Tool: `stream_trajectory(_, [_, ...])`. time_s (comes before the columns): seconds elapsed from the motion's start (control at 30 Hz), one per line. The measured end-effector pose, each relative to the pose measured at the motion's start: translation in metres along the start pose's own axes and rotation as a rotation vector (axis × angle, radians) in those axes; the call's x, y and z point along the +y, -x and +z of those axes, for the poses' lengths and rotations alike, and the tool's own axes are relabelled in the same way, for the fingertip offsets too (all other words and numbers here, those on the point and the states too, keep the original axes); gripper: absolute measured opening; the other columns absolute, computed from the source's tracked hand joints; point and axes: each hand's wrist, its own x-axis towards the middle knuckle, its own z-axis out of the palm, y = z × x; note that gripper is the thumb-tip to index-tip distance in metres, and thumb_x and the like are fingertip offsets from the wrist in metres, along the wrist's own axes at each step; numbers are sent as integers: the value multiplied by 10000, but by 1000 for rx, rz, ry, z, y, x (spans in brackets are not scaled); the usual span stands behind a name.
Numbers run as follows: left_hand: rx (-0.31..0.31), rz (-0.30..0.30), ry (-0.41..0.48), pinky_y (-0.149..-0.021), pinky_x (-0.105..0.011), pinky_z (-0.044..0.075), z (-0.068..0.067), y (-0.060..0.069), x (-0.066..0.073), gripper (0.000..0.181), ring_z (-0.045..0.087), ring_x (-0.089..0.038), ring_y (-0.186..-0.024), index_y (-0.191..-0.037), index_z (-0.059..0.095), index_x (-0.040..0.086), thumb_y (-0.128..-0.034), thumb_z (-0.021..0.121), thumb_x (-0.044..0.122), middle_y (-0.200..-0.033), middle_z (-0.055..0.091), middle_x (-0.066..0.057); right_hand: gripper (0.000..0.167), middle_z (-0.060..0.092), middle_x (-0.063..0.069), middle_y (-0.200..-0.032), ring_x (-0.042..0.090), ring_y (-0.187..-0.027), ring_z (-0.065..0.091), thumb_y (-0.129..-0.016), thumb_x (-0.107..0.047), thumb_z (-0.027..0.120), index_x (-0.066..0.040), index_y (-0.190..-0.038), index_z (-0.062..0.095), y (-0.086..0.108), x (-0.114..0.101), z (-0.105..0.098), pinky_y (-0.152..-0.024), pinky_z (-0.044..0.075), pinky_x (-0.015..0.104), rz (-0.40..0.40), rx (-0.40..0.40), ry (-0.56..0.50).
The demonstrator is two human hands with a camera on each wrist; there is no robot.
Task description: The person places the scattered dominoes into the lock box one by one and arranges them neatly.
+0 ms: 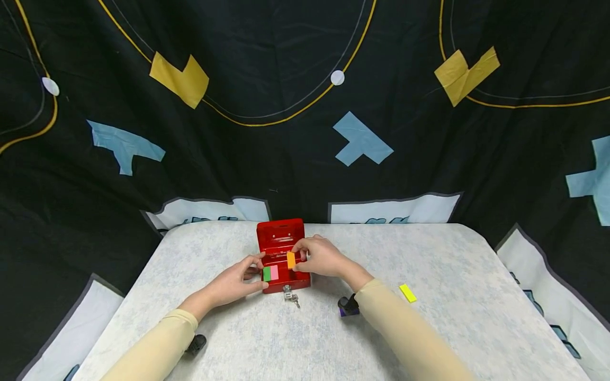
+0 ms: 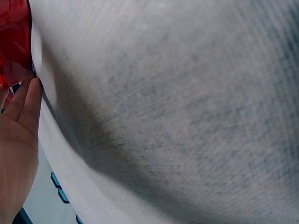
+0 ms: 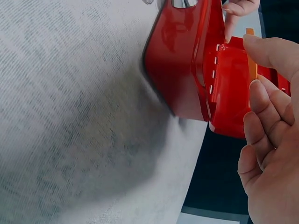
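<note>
Right hand (image 1: 321, 256): thumb and fingers closed in a pinch on the orange block (image 1: 291, 260), gripped lengthwise by its ends. The block is held over the red box (image 1: 299, 283), to the right of the pink block (image 1: 274, 272) and green block (image 1: 267, 273), which lie side by side; contact with the box cannot be told. Left hand (image 1: 233, 280): fingers spread wide, touching the box's left side. The lid (image 1: 280, 232) stands raised. For sound placement, the block should probably be lowered squarely beside the pink one, and the pinch loosened evenly only when the floor bears it, lest it tip. Light pressure from the left hand should suffice; a hard push could slide the box.
</note>
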Motion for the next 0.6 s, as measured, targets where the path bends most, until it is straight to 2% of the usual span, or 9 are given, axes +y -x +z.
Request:
stream_trajectory(0.37, [-1,-7,-2,-1044,-451,489,0,2,1,454,590,-230,-1260,-1161,534,220,-882,793,467,-1627,365,56,349,562,-82,-749,119,-835,494,-837,-357,846,-194,-1098,683,-8,-7,11,-806,410,334,-35,-6,73])
stream_trajectory(0.6, [-5,6,6,-1056,-443,480,-1,2,1,445,591,-216,-1256,-1162,536,219,-886,796,451,-1627,359,67,336,564,-85,-752,119,-841,495,-844,-381,843,-211,-1098,703,-13,-7,19,-794,405,349,-47,-11,111])
